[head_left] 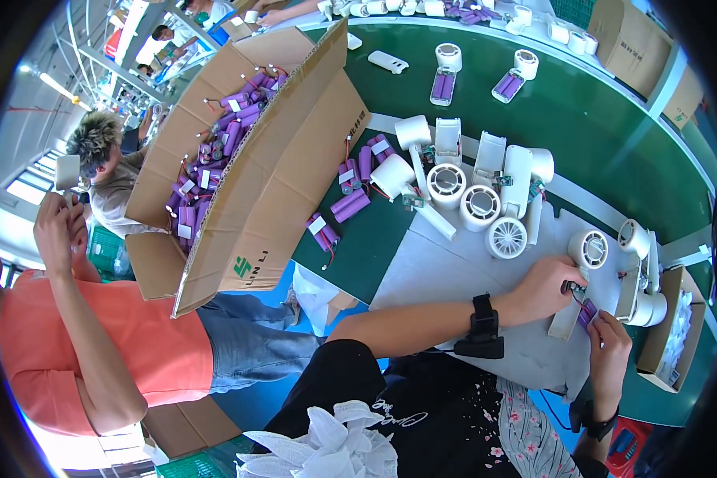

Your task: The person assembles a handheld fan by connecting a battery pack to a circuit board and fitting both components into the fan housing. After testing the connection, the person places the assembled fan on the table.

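My left hand (540, 293) is closed around the neck of a white handheld fan (588, 249), by a small circuit board. Below those fingers hangs the fan's long pale handle (564, 320). Close by, my right hand (609, 344) pinches a purple battery pack (588, 312), and thin wires run from it toward the board. Both hands are over a grey mat (446, 275) on the table. Just beyond them lies a cluster of white fan heads (480, 207) and open handle shells (448, 141). Loose purple battery packs (350, 205) lie left of the cluster.
A large cardboard box (295, 175) of purple battery packs stands at left. Two opened fans (444, 84) sit on the green belt (566, 103). More fans (645, 279) and a small carton (677, 334) are at right. A person in orange (111, 342) stands at left.
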The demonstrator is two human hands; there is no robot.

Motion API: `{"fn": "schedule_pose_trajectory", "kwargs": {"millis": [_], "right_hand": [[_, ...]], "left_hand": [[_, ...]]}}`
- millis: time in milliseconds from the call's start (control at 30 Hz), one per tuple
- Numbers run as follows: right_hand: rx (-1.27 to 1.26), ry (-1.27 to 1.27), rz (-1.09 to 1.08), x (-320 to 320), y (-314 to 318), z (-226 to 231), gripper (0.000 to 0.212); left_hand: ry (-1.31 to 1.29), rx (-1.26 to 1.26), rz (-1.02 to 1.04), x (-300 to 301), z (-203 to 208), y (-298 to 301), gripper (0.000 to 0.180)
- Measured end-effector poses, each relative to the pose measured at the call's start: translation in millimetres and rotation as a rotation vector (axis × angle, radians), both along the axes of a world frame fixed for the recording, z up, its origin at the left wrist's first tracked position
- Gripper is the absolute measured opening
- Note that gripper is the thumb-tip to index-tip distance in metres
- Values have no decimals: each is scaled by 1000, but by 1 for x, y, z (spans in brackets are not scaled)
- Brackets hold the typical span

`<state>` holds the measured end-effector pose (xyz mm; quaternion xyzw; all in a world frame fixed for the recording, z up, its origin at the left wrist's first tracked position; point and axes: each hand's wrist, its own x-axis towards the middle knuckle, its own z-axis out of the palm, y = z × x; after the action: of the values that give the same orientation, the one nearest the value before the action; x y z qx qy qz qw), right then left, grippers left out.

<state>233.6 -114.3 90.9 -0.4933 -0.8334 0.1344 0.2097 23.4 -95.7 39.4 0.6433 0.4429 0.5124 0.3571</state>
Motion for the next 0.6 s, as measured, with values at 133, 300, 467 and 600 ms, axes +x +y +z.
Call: {"fn": "schedule_pose_trajectory", "kwargs": {"millis": [133,300,467,600], "right_hand": [[30,-135,100,-2,8,6,12],[33,-248,134,-6,14,10,13],[43,-201,119,-2,16,5,10],[10,-71,101,-1,12,9,10]], "left_hand": [[-23,26,32,4,-3,1,28],[19,48,66,9,-7,6,29],[-9,41,36,6,-2,7,30],[-48,-76,-40,-1,3,6,31]]}}
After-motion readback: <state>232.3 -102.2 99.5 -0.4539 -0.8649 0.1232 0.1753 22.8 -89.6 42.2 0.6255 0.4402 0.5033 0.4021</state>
